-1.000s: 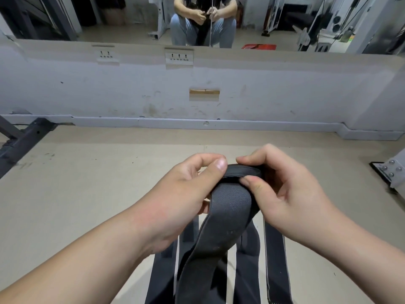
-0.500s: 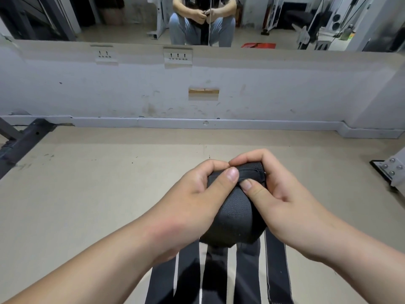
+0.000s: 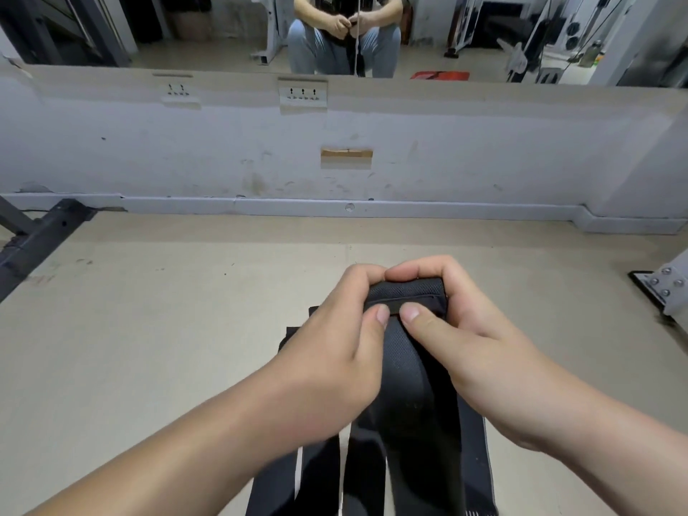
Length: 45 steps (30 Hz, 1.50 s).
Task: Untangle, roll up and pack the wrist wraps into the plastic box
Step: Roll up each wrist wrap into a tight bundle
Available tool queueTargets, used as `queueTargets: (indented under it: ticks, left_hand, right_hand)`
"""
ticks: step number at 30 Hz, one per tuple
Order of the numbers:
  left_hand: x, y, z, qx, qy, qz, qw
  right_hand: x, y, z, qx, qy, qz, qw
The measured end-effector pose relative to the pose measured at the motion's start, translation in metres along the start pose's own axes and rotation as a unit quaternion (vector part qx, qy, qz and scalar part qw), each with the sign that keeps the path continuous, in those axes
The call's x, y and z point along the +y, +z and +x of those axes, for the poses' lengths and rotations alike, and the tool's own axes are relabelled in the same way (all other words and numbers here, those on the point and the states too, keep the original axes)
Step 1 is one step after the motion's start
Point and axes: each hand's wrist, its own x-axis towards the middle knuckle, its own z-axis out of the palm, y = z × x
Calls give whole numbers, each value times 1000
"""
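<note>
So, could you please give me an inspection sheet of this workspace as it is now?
Surface: beige floor, scuffed.
Job's things: black wrist wrap, top end rolled, tail hanging; more black straps below; plastic box not in view.
Clutter: nothing seen.
Hands: left hand and right hand both pinch the wrap's roll.
Cables: nothing seen.
Surroundings: wall mirror, wall sockets, dark metal frame left, bolted bracket right.

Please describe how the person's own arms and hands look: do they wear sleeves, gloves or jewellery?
The left hand and right hand are bare: no gloves, no rings on the fingers that show. The left forearm and right forearm are bare too, with no sleeve, watch or wristband in view. The thumbnails are cut short.
</note>
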Motion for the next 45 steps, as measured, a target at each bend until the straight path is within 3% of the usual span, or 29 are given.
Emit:
queueTargets:
  ticks: [3,6,9,12,17,21,26,30,36,38,40,45]
  left_hand:
    - [5,-12,7,-16,-59,-104,993]
    - [9,-20,11,-46,-141,-225,963]
    - [8,-16,13,-99,-222,-324,914]
    - [8,-11,17,-97,-270,-416,863]
    - [10,-7,10,-61,-243,-257,934]
    - [8,-4,10,-15,-203,-243,948]
    - [8,1,8,62,-124,-211,968]
    - [10,9,1,114,-33,-80,990]
    - [9,17,0,71,19,108,991]
    - [12,16,4,50,-25,76,996]
    - [12,16,10,33,-92,-45,994]
    - [10,18,27,52,-206,-245,946]
  right_hand:
    - [-4,0,2,-5,3,47,999]
    - [-5,-2,4,-1,12,79,997]
    - [-4,-4,8,-9,-14,12,1000]
    - [2,-6,11,-15,-31,-55,998]
    - [7,-5,10,-34,-17,-75,996]
    - [5,-1,8,-14,22,-29,999]
    - [-10,2,8,-6,95,201,975]
    - [-5,7,7,28,129,140,981]
    - [2,8,6,53,156,169,972]
    - [3,5,9,63,153,170,971]
    - [5,1,13,77,147,158,974]
    - [8,-3,24,63,147,160,974]
